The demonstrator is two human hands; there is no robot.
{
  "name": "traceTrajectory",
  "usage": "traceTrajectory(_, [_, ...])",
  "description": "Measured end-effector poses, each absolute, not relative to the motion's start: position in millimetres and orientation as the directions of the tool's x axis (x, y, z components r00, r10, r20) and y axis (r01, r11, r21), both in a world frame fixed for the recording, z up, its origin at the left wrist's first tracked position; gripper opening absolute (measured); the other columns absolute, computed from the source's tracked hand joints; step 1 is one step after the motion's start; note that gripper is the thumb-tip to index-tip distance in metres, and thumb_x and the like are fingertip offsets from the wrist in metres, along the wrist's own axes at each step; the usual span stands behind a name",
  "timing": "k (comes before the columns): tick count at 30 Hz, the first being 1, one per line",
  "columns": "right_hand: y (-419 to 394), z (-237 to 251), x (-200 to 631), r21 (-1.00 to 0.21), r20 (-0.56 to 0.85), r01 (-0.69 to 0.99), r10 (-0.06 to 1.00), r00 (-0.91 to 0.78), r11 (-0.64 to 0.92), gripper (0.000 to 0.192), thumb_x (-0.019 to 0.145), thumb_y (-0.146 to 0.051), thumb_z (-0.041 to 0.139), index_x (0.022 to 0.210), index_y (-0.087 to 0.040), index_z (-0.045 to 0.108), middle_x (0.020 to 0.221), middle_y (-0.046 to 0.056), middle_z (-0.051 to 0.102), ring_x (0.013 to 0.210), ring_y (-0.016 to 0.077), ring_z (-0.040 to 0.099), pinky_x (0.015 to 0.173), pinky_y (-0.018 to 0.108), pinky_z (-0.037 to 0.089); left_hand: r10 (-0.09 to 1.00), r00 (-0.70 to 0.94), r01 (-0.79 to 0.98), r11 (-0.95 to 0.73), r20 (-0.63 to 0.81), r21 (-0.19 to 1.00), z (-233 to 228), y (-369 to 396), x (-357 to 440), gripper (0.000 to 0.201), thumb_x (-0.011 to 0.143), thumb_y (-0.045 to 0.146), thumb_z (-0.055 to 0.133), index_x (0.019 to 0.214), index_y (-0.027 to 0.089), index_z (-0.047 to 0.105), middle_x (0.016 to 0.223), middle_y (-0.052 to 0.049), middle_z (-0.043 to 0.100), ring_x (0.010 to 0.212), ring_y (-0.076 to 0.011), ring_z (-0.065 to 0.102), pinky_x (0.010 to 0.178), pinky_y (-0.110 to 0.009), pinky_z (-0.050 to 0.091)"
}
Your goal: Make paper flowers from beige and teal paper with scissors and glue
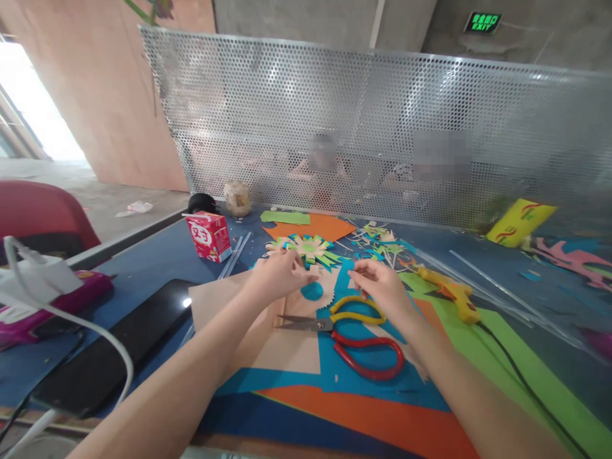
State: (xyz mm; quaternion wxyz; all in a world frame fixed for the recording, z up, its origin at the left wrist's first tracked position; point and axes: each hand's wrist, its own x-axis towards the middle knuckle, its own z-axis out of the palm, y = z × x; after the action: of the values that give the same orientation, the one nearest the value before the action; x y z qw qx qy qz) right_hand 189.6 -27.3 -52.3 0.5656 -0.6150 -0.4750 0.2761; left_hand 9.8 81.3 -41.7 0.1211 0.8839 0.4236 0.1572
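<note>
My left hand (282, 274) is closed, its fingers bent and thumb tip close to them, over a cream paper piece (327, 280) with a zigzag edge and a blue round (312, 291). Whatever its fingertips hold is too small to make out. Just right of that piece, my right hand (377, 284) has thumb and fingers pinched together beside a blue paper strip (342, 280); I cannot make out what is in them. Below both hands lie scissors (325, 324) with one yellow and one red handle, blades parted, on cream and blue sheets. Behind them is a fringed green-and-blue paper flower (310, 247).
A yellow glue gun (452, 293) with a black cable rests at the right on green paper (516, 357). Clear glue sticks (497, 280) and paper scraps (377, 239) lie around. At left are a red box (209, 237) and a phone (119, 344). A perforated metal screen (287, 95) stands behind.
</note>
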Motion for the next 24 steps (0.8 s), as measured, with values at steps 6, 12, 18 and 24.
traceTrajectory(6, [-26.8, -49.9, 192.6, -0.958, 0.199, 0.277, 0.856, 0.477, 0.068, 0.024, 0.06, -0.04, 0.064, 0.067, -0.019, 0.054, 0.054, -0.003, 0.055, 0.044, 0.0113, 0.05, 0.035, 0.023, 0.039, 0.769, 0.635, 0.747, -0.637, 0.077, 0.189, -37.9, 67.0, 13.5, 0.052, 0.065, 0.065, 0.052, 0.09, 0.019, 0.056, 0.101, -0.01, 0.061, 0.095, -0.0285, 0.055, 0.078, -0.036, 0.04])
traceTrajectory(12, [-23.4, -60.4, 200.5, -0.949, 0.254, 0.296, 0.808, 0.531, 0.104, 0.023, 0.062, -0.038, 0.064, 0.072, -0.02, 0.053, 0.058, -0.001, 0.057, 0.056, 0.0167, 0.057, 0.035, 0.023, 0.039, 0.731, 0.667, 0.693, -0.679, 0.142, 0.241, -31.3, 68.9, 12.7, 0.043, 0.062, 0.058, 0.061, 0.087, 0.023, 0.056, 0.092, -0.003, 0.065, 0.086, -0.0251, 0.058, 0.066, -0.03, 0.04])
traceTrajectory(18, [-21.5, -61.2, 201.2, -0.94, 0.312, 0.301, 0.767, 0.561, 0.163, 0.023, 0.066, -0.039, 0.063, 0.074, -0.02, 0.052, 0.058, -0.002, 0.059, 0.049, 0.0134, 0.053, 0.042, 0.026, 0.042, 0.684, 0.69, 0.571, -0.715, 0.236, 0.402, -20.1, 53.9, 17.2, 0.033, 0.07, 0.042, 0.061, 0.098, 0.023, 0.058, 0.1, -0.002, 0.065, 0.09, -0.0218, 0.059, 0.071, -0.029, 0.044])
traceTrajectory(24, [-22.3, -53.3, 200.0, -0.933, 0.355, 0.278, 0.702, 0.618, 0.226, 0.025, 0.065, -0.039, 0.064, 0.075, -0.021, 0.05, 0.059, -0.001, 0.058, 0.056, 0.0153, 0.056, 0.042, 0.025, 0.041, 0.575, 0.73, 0.401, -0.799, 0.371, 0.449, -21.6, 50.1, 20.4, 0.022, 0.076, 0.032, 0.055, 0.095, 0.022, 0.061, 0.092, -0.002, 0.067, 0.088, -0.0198, 0.06, 0.078, -0.031, 0.045])
